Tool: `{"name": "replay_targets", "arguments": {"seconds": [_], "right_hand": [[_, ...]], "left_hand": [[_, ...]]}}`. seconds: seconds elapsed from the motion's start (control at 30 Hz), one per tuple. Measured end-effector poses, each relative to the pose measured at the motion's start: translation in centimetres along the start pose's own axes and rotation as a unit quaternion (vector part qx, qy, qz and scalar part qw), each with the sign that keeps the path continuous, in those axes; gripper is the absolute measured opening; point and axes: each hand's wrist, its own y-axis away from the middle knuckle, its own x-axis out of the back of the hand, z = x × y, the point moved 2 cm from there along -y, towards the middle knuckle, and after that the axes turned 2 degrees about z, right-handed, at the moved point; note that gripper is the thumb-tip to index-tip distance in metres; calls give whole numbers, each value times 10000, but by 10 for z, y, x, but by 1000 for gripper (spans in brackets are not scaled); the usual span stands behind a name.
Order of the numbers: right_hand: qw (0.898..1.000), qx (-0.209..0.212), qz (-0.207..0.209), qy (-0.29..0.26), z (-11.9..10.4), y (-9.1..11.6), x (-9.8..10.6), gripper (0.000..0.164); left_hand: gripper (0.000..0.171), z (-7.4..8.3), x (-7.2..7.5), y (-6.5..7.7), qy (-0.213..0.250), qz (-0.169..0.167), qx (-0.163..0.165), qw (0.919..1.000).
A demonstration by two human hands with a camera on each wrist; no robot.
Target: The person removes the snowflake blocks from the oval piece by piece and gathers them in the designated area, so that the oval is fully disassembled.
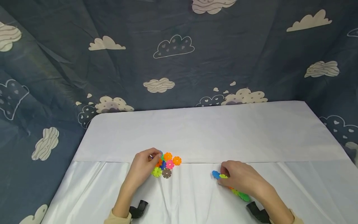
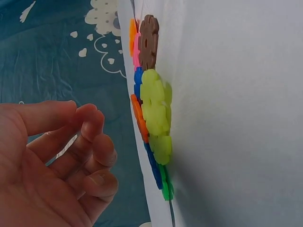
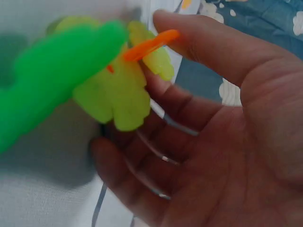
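My left hand (image 1: 144, 163) is at the left side of a small pile of flower-shaped plastic discs (image 1: 169, 164). In the left wrist view, the left hand (image 2: 61, 156) has loosely bent fingers and nothing visible between them. Orange, pink, blue, green, yellow-green discs and a brown disc (image 2: 148, 42) lie together on the white cloth. My right hand (image 1: 241, 177) pinches a chain of joined flower discs, with a blue disc (image 1: 216, 174) at its far end and a green disc (image 1: 244, 197) at its near end. The right wrist view shows an orange disc (image 3: 150, 45) by the thumb.
A white cloth (image 1: 195, 133) with a seam across it covers the table. Black wrist-worn devices sit by the left wrist (image 1: 139, 209) and right wrist (image 1: 258, 212). Behind the table hangs a dark curtain (image 1: 223, 56) printed with clouds.
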Motion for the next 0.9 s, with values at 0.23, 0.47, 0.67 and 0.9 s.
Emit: {"name": "replay_targets", "arguments": {"seconds": [0.23, 0.47, 0.67, 0.9], "right_hand": [[9974, 393, -102, -600, -4, -9, 0, 15], [9915, 951, -101, -878, -13, -13, -2, 18], [9863, 1131, 117, -1195, -19, -13, -4, 16], [9799, 1394, -19, -1426, -25, -10, -4, 7]], "left_hand": [[10, 8, -3, 4, -78, -64, -172, 9998], [12, 17, -9, 7, -43, -350, -369, 9987], [12, 24, -16, 10, -50, -461, -655, 9968], [11, 38, -36, 18, 3, -644, -1499, 9866]]}}
